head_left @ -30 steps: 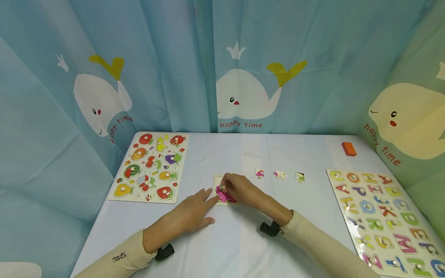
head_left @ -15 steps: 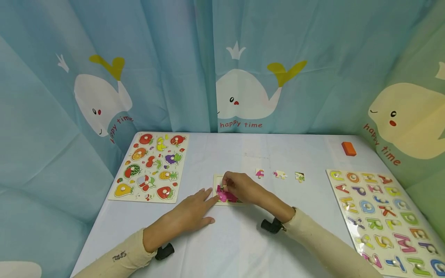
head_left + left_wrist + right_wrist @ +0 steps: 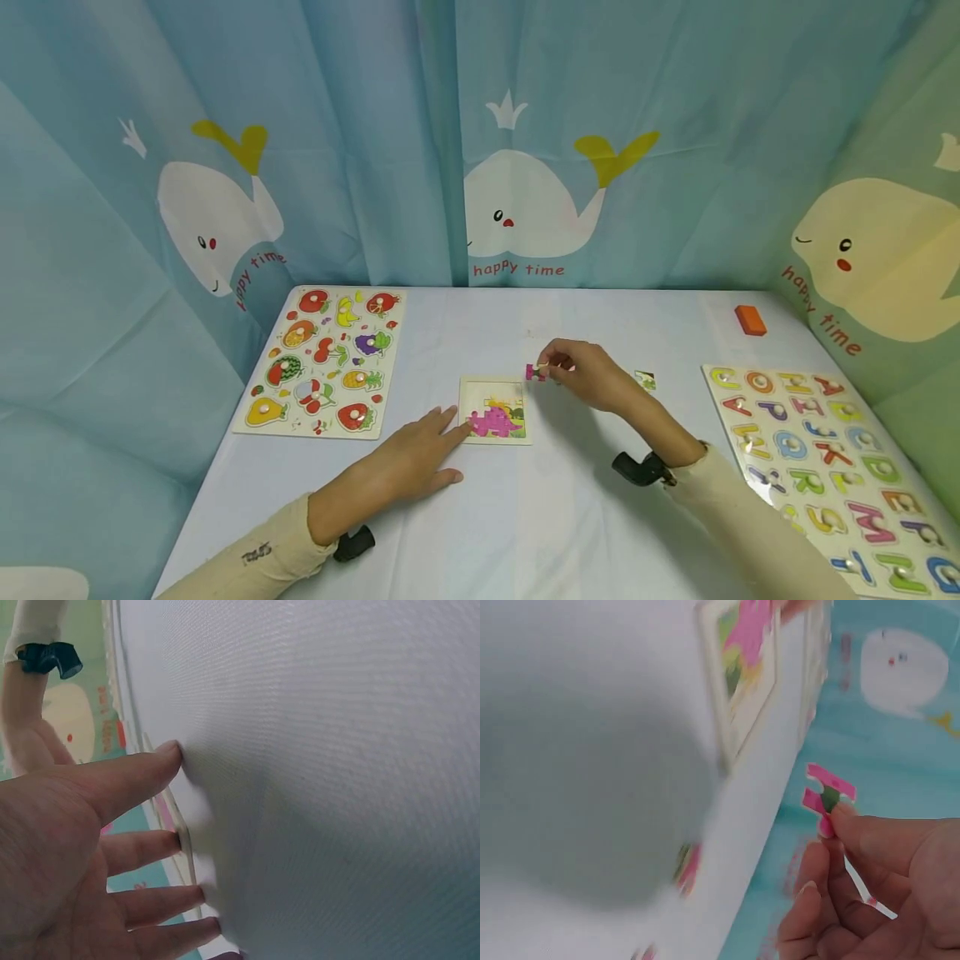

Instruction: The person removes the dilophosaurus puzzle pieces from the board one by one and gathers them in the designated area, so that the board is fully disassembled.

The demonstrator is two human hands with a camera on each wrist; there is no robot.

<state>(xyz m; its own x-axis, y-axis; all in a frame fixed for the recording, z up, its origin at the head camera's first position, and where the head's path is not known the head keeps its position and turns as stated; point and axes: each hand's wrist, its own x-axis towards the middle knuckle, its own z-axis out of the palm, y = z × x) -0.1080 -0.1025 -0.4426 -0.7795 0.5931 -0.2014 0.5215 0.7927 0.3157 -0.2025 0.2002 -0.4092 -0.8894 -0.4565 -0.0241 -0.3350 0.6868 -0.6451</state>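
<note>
Right hand [image 3: 592, 375] pinches pink-and-green jigsaw piece [image 3: 830, 796], straight-fingered left hand [image 3: 408, 458] touches jigsaw tray [image 3: 482, 388], orange block [image 3: 750, 321] near far right corner of desk [image 3: 525, 533]

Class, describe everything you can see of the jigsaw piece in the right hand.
The jigsaw piece is flat and bright pink with a dark green patch, a curved notch and a rounded knob; its pale edge suggests card or thin wood. The right hand pinches it, thumb covering part. It is held off the table, in the head view near the far right corner of the puzzle tray.
</note>
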